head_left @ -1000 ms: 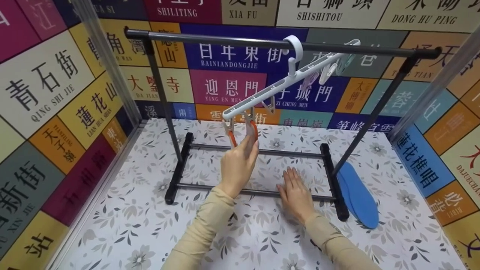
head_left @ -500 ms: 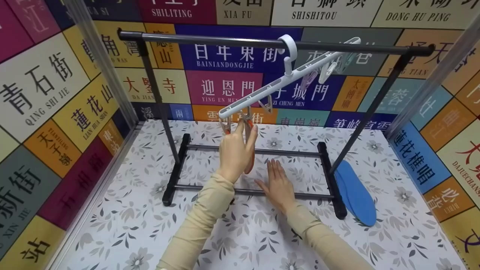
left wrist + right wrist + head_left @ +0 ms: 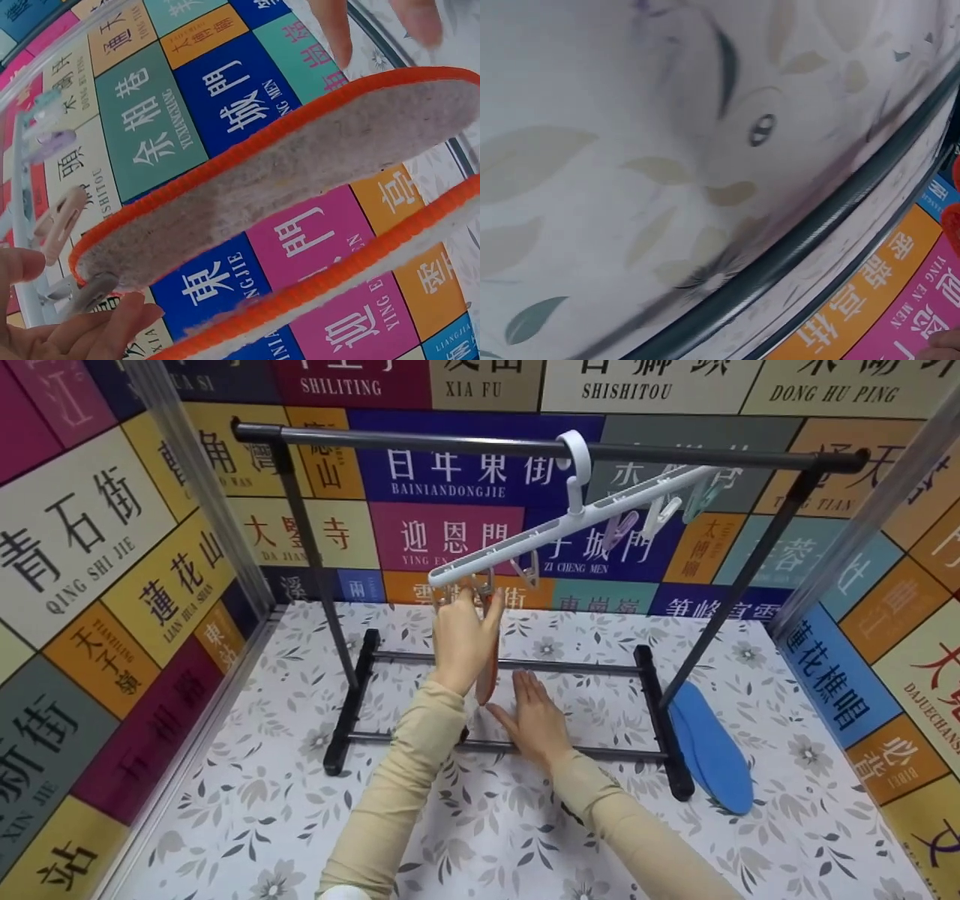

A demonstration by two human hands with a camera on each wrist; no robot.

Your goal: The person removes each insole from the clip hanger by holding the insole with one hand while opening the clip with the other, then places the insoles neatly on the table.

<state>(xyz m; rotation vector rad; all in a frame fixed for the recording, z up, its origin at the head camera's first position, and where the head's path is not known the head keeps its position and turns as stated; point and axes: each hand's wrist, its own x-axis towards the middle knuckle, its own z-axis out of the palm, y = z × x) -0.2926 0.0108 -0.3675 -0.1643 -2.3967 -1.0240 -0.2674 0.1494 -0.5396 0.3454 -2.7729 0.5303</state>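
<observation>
In the head view my left hand is raised to the low left end of a white clip hanger. In the left wrist view its thumb and fingers close around a grey clip at the end of an orange-edged, grey felt insole. A second orange-edged insole hangs beside it; in the head view my hand hides most of this pair. My right hand is low over the rack's base, fingers extended and thumb spread, close to the hanging insole's lower end.
A dark metal rack carries the hanger on its top bar, with base bars crossing below both forearms. Purple, white and green clips hang to the right. Blue insoles lie by the rack's right foot.
My left hand has moved up from the orange-edged insoles to the clip. My right hand has slid left, nearer the insole. The hanger has turned slightly, its right end now lower.
</observation>
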